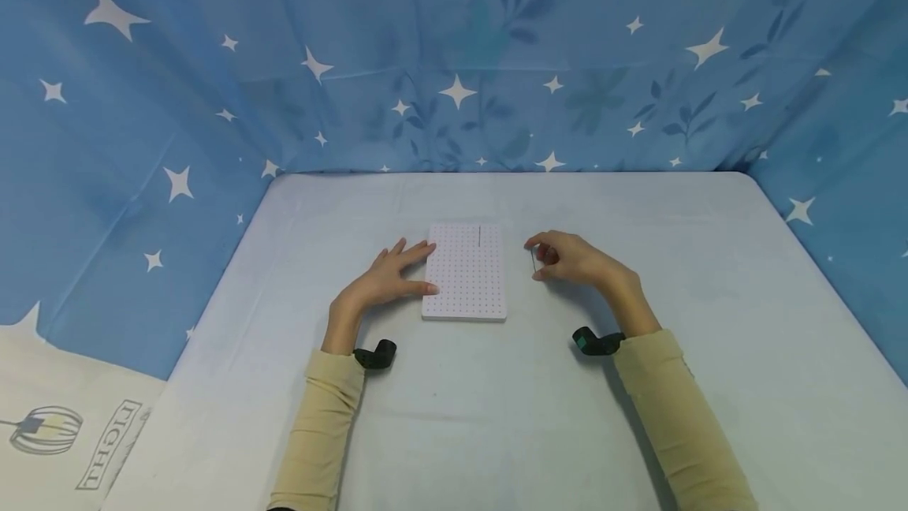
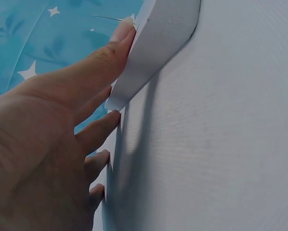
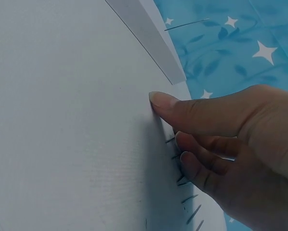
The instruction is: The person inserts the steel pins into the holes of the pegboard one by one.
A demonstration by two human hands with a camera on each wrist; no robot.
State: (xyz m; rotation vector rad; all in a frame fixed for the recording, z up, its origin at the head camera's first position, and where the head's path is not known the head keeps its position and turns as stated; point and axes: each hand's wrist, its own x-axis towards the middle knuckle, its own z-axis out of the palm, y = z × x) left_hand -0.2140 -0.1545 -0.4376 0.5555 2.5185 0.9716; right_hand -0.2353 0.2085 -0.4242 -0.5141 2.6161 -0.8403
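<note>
A white board (image 1: pixel 464 274) with rows of small holes lies on the table, and one thin metal pin (image 1: pixel 479 236) stands up from its far part. At the board's left side is my left hand (image 1: pixel 386 278), fingers spread and fairly straight, the thumb at the near left edge and a fingertip at the far left edge. To the right of the board, my right hand (image 1: pixel 567 259) holds another thin pin (image 1: pixel 534 260) between thumb and index finger, low over the table. Several loose pins (image 3: pixel 189 198) lie beyond its curled fingers in the right wrist view.
The white-covered table (image 1: pixel 461 400) reaches back to a blue curtain (image 1: pixel 454 46) with white stars, which also hangs along both sides. Each wrist wears a small black camera, the left one (image 1: pixel 376 355) and the right one (image 1: pixel 596 341).
</note>
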